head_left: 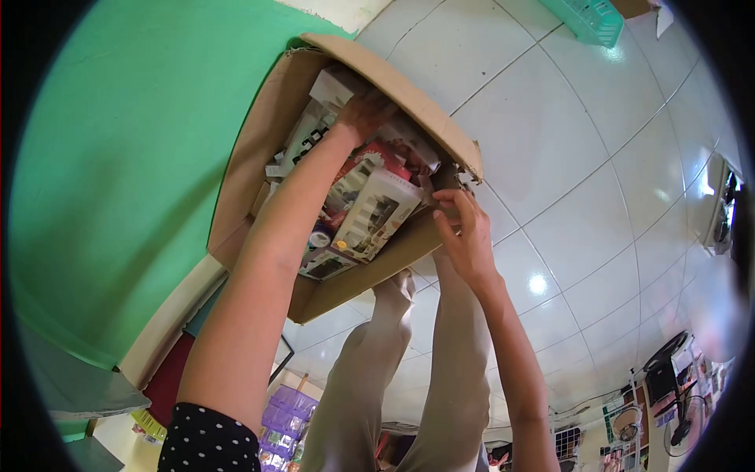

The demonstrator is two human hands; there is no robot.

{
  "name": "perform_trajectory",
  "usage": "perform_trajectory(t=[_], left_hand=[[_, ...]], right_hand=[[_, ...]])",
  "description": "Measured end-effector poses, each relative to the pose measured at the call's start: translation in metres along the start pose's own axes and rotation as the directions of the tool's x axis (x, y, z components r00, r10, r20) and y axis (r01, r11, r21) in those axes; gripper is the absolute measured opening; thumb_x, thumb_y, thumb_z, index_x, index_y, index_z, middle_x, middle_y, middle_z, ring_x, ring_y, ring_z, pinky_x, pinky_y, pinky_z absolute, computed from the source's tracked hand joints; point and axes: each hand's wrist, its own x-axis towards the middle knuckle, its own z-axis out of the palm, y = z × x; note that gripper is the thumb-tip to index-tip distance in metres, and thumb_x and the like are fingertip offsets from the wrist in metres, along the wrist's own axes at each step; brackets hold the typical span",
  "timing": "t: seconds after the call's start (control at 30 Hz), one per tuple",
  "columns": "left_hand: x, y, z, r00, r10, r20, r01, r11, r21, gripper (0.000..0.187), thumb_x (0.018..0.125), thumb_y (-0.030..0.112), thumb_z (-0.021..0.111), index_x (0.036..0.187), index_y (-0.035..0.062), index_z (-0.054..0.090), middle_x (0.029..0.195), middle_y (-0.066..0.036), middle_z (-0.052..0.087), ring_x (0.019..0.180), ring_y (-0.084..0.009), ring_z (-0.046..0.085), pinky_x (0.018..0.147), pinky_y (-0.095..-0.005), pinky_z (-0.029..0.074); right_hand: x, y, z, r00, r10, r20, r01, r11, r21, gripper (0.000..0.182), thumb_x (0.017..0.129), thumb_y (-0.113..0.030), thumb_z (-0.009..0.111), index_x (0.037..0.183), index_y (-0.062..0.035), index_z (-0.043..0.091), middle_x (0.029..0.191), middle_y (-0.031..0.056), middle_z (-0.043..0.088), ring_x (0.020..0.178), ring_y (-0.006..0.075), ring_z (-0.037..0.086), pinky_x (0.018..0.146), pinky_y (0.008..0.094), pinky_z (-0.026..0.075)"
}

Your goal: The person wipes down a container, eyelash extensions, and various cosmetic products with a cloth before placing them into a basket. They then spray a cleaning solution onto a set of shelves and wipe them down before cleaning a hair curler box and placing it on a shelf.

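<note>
An open cardboard box (pixel 385 275) holds several packaged goods, among them a white box with a window (pixel 377 214), a red package (pixel 383 160) and a small round-topped item (pixel 318 238). My left hand (pixel 366 116) reaches inside at the far end, by a white package (pixel 334 88); its fingertips are in shadow, so what they touch is hidden. My right hand (pixel 464 228) is at the box's right edge, thumb and fingers curved and apart, with nothing visible between them.
A green wall (pixel 134 157) stands to the left of the box. White floor tiles (pixel 543 126) extend to the right. A green plastic basket (pixel 594 23) lies at the top. My legs (pixel 452 354) are below the box. Purple packages (pixel 287 417) and a black fan-like object (pixel 668 370) appear lower down.
</note>
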Motion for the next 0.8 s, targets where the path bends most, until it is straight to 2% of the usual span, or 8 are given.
perform_trajectory(t=[0.17,0.23,0.27,0.33,0.4,0.5,0.63,0.8], left_hand=[[-0.026,0.003,0.004,0.993,-0.039,-0.11,0.035,0.999,-0.036,0.04,0.072,0.012,0.054,0.112,0.0168,0.05,0.117,-0.003,0.044,0.112,-0.0161,0.038,0.087,-0.0347,0.036],[-0.055,-0.003,0.0,0.917,-0.109,-0.384,0.077,0.992,-0.098,0.026,0.069,0.012,0.056,0.095,0.0134,0.059,0.108,-0.004,0.046,0.105,-0.0186,0.042,0.084,-0.0367,0.037],[-0.063,-0.006,-0.004,0.917,-0.102,-0.385,0.072,0.993,-0.093,0.026,0.069,0.012,0.056,0.095,0.0134,0.059,0.108,-0.004,0.046,0.105,-0.0186,0.042,0.084,-0.0367,0.037],[-0.083,-0.012,-0.012,0.868,-0.326,-0.376,0.183,0.912,-0.368,0.024,0.066,0.008,0.058,0.09,0.0068,0.058,0.105,-0.01,0.047,0.11,-0.0252,0.041,0.091,-0.0379,0.035],[-0.095,-0.016,-0.011,0.884,-0.23,-0.406,0.123,0.954,-0.274,0.037,0.065,0.004,0.057,0.102,0.0055,0.053,0.113,-0.012,0.043,0.115,-0.0274,0.037,0.095,-0.0374,0.033],[-0.091,-0.01,-0.013,0.904,-0.268,-0.334,0.184,0.948,-0.261,0.066,0.065,0.0,0.055,0.127,0.0056,0.032,0.127,-0.012,0.035,0.119,-0.028,0.033,0.097,-0.039,0.031],[-0.062,-0.004,-0.016,0.981,-0.084,-0.176,0.063,0.991,-0.122,0.067,0.066,0.0,0.055,0.129,0.0097,0.032,0.131,-0.01,0.034,0.121,-0.022,0.034,0.098,-0.0389,0.03],[-0.024,0.0,0.0,0.991,-0.129,-0.021,0.127,0.99,-0.064,0.064,0.068,0.006,0.058,0.127,0.0161,0.036,0.129,-0.007,0.037,0.121,-0.0203,0.034,0.101,-0.04,0.026]], right_hand=[[-0.013,0.001,-0.012,1.0,-0.018,-0.012,0.017,0.999,-0.044,0.019,0.076,-0.003,0.052,0.095,-0.0007,0.052,0.089,0.0137,0.054,0.085,0.026,0.057,0.066,0.0323,0.047],[-0.024,-0.003,-0.019,0.999,-0.004,-0.045,0.001,0.998,-0.056,0.019,0.076,-0.003,0.052,0.095,-0.0007,0.053,0.089,0.0131,0.055,0.084,0.0252,0.057,0.066,0.0317,0.047],[-0.031,-0.005,-0.023,0.997,0.009,-0.074,-0.015,0.997,-0.074,0.018,0.076,-0.003,0.053,0.094,-0.0006,0.053,0.089,0.0124,0.056,0.084,0.0243,0.057,0.066,0.0311,0.046],[-0.049,-0.011,-0.03,0.993,0.059,-0.098,-0.063,0.997,-0.037,0.018,0.076,-0.002,0.052,0.094,-0.0005,0.054,0.09,0.0116,0.056,0.084,0.0232,0.057,0.066,0.0308,0.046],[-0.065,-0.018,-0.035,0.988,0.091,-0.125,-0.092,0.996,-0.001,0.017,0.076,-0.002,0.052,0.093,-0.0004,0.054,0.091,0.0108,0.057,0.084,0.022,0.057,0.066,0.0305,0.046],[-0.082,-0.016,-0.041,0.979,0.146,-0.143,-0.152,0.988,-0.032,0.017,0.077,-0.002,0.051,0.093,-0.0001,0.055,0.091,0.0103,0.058,0.084,0.0207,0.057,0.067,0.029,0.047],[-0.092,-0.007,-0.041,0.968,0.197,-0.157,-0.208,0.977,-0.053,0.016,0.078,-0.001,0.05,0.092,0.0,0.055,0.091,0.0092,0.059,0.085,0.019,0.057,0.067,0.0292,0.047],[-0.095,0.014,-0.036,0.96,0.23,-0.158,-0.242,0.968,-0.062,0.016,0.078,0.0,0.049,0.093,-0.0001,0.055,0.092,0.0084,0.059,0.085,0.0189,0.058,0.067,0.0284,0.046]])
